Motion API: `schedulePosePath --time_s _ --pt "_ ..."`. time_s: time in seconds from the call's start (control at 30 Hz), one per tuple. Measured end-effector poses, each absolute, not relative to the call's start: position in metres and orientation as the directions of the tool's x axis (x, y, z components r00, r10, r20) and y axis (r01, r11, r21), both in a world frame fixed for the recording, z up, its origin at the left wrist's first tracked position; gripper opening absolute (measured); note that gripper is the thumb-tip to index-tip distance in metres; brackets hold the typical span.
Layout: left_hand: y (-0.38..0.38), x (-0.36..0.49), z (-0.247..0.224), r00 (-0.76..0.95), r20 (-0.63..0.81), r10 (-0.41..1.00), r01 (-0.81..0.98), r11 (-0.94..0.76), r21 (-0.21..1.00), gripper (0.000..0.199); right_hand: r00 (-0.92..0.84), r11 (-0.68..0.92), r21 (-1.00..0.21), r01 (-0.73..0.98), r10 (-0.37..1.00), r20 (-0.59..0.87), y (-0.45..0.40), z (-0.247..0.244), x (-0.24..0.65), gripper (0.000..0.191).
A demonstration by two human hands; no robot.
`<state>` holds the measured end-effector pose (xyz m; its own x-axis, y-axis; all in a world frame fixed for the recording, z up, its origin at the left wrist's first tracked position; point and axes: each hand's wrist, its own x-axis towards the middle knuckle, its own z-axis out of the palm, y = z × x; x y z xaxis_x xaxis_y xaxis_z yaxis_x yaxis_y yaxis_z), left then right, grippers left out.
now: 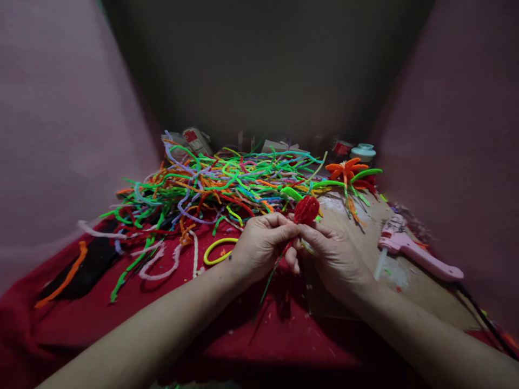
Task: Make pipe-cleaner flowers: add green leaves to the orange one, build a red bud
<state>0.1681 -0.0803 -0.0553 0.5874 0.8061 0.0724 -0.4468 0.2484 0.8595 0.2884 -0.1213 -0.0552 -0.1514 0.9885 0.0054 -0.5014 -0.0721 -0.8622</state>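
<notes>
Between my two hands, above the front of the table, is a red pipe-cleaner flower (307,209) with a rounded, bud-like head. Its thin dark green stem (268,283) slants down to the left below my fingers. My left hand (267,240) pinches the base of the flower head between thumb and fingers. From the other side my right hand (330,251) closes on the same spot, its thumb tip meeting the left thumb. The exact grip of the fingers behind the base is partly hidden.
A tangled heap of colourful pipe cleaners (227,183) spreads behind my hands. On the right lie a cardboard sheet (344,221), a pink hot glue gun (421,254) with its cord, and an orange flower (345,172). A yellow ring (208,253) rests on the red cloth (162,329).
</notes>
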Motion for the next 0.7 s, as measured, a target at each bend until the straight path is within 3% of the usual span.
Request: schedulePosePath --time_s 0.13,0.3,0.47,0.6,0.7 --pt "-0.08 0.17 -0.054 0.64 -0.015 0.768 -0.389 0.341 0.856 0.026 -0.152 -0.083 -0.846 -0.526 0.988 -0.003 -0.12 -0.059 0.289 0.016" --pt "-0.084 0.173 -0.051 0.57 -0.021 0.821 -0.369 0.279 0.887 0.02 -0.03 -0.037 -0.834 -0.551 0.999 -0.024 -0.12 -0.057 0.286 0.013" --pt "-0.088 0.174 -0.042 0.474 0.064 0.878 -0.272 0.076 0.959 0.016 0.002 -0.049 -0.817 -0.575 0.998 -0.061 -0.117 -0.056 0.283 0.014" --pt "-0.091 0.172 -0.04 0.446 0.118 0.887 -0.142 -0.06 0.988 0.02 0.006 -0.083 -0.737 -0.67 0.993 -0.116 -0.114 -0.057 0.284 0.012" --pt "-0.092 0.169 -0.047 0.379 0.331 0.864 0.09 -0.39 0.916 0.027 0.026 -0.081 -0.688 -0.721 0.989 -0.144 -0.114 -0.059 0.284 0.008"
